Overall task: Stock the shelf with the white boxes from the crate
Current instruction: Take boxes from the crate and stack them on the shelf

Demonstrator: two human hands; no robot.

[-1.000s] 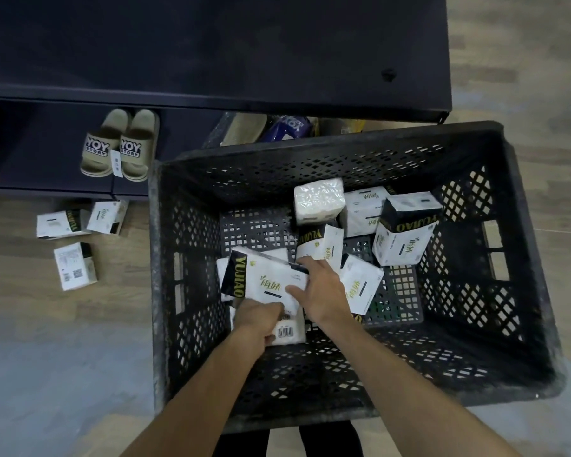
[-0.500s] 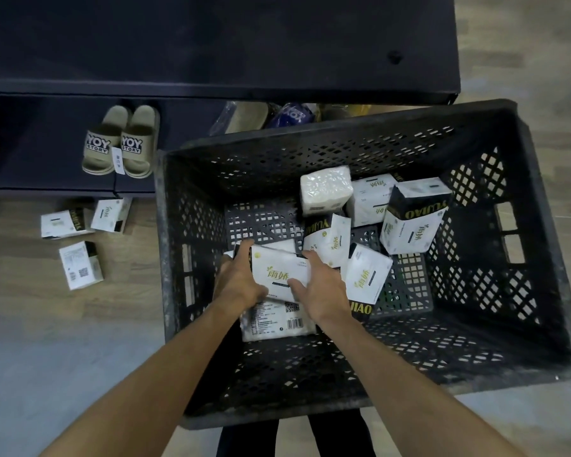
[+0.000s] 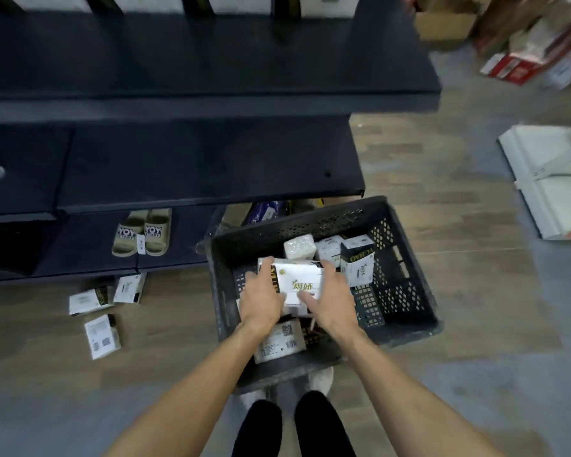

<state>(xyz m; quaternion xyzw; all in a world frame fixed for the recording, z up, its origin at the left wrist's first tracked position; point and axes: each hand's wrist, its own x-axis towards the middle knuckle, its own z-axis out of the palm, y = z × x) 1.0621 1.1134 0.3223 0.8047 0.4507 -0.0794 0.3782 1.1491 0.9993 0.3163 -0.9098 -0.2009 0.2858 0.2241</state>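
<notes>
Three white boxes [image 3: 101,336] lie on the floor [image 3: 47,374] at far left, just below the shelf [image 3: 211,159] and well apart from the crate; two slippers [image 3: 142,232] sit side by side on the lowest board. The left hand [image 3: 261,301] and the right hand [image 3: 335,300] clamp the held stack [image 3: 299,282] between them, raised above the crate [image 3: 406,285]; the fingers [image 3: 256,278] of each hand curl round one end of it, nothing slack; it looks like at least two boxes, the exact count hidden by the hands. The stack's long axis runs left to right, palm to palm, roughly parallel to the shelf's front edge; the bare boards lie ahead and up to the left, so the left hand is the nearer one and would likely lead the swing. Inside the crate I count four more: one loose box [image 3: 277,341] under the wrists; a clear-wrapped pack [image 3: 299,247], a plain white box [image 3: 328,250] and a black-banded box [image 3: 356,265] at the far side; others may be hidden. Cartons [image 3: 524,61] lie blurred at upper right.
</notes>
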